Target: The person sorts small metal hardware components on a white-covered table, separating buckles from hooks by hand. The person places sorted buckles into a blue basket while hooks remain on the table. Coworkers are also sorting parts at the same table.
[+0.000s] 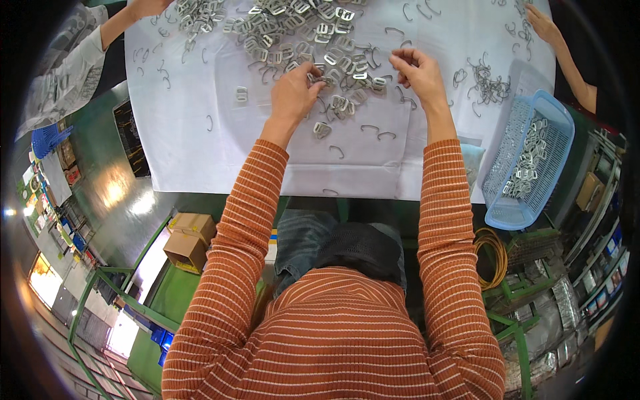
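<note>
Many metal buckles (527, 160) in blue basket (557, 120), left hand (293, 90) pinching buckle (322, 81), right hand (417, 70) pinching wire.

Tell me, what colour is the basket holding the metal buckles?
Light blue basket, at the table's right edge; the head view shows it.

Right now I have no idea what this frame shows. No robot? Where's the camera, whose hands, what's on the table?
No robot here: a person works bare-handed, and the single picture comes from a fisheye camera on their head, looking down, so edges bend. The orange striped sleeves rising from below are their own. The left hand pinches a small metal buckle; the right hand seems to pinch a thin wire piece, too small to tell. They work over a white sheet strewn with a pile of buckles and wire hooks. A blue basket at the right holds more buckles. Other people's hands reach in at the top corners.
</note>
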`<state>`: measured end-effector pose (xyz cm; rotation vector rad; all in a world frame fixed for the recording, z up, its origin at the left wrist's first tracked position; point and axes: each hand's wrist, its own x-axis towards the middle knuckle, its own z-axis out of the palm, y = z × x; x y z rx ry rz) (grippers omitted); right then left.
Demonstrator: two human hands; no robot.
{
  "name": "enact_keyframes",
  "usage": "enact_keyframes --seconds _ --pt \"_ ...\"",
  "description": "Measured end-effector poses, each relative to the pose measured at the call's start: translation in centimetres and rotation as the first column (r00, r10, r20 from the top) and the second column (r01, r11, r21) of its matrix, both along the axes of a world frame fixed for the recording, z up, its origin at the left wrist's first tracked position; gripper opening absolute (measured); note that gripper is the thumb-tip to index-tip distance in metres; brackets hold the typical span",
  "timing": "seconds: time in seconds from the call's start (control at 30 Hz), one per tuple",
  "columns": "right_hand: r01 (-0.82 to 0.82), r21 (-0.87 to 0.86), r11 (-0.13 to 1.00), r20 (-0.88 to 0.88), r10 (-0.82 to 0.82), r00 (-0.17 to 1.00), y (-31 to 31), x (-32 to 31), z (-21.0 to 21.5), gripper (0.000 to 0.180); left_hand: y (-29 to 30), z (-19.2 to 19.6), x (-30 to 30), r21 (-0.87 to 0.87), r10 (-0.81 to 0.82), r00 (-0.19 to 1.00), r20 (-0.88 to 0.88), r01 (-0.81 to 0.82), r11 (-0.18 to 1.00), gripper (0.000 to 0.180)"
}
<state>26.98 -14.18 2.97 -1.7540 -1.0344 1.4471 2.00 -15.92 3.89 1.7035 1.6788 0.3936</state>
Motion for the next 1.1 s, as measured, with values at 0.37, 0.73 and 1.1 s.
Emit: enact_keyframes --seconds 0.37,0.73,1.1 --pt "0.181 -0.119 0.976 -0.373 -0.213 0.903 -2.4 1.2 1.4 0.028 1.5 1.8 -4.7 -0.685 0.526 0.591 0.612 0.063 0.726 0.020" --pt "0.175 -0.414 0.893 -0.553 -0.400 0.731 -6.8 -0.4 2.0 0.031 1.7 1.2 -6.0 -0.551 0.376 0.898 0.228 -0.199 0.810 0.027" --pt "-0.212 0.182 0.960 0.648 0.045 0.760 2.6 -8.1 -1.2 0.032 1.5 3.6 -6.6 -0.727 0.670 0.387 0.633 0.002 0.686 0.019"
